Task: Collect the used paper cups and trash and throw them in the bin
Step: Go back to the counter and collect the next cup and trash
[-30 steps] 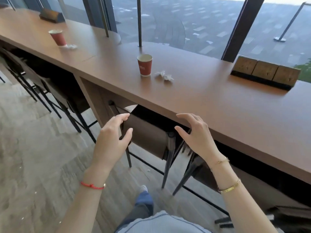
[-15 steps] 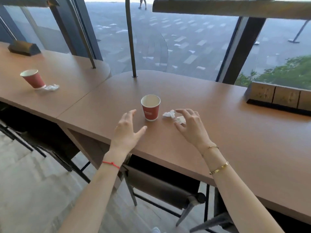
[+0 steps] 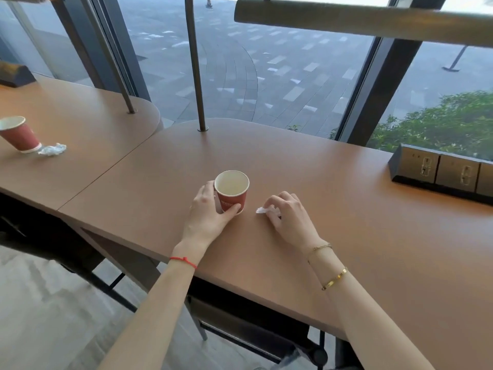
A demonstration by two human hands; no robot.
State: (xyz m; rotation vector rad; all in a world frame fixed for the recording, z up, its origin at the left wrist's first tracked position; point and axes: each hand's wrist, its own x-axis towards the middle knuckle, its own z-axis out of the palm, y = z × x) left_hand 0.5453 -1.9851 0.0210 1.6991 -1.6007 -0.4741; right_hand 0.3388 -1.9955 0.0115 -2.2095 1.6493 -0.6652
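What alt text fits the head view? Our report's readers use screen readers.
A person's left hand grips a red paper cup on a brown counter while the right hand pinches a crumpled napkin beside it. A second red cup and crumpled napkin sit on the adjoining counter at far left, by large windows.

The long brown worktop (image 3: 346,236) shows a smooth, matt wood-look finish. The red paper cup (image 3: 231,192) has a matt wall and a pale lining. The crumpled white paper scrap (image 3: 262,210) looks soft and creased. The dark socket block (image 3: 437,172) carries brushed, metal-looking faces. The thin upright pole (image 3: 196,70) looks like matt metal.
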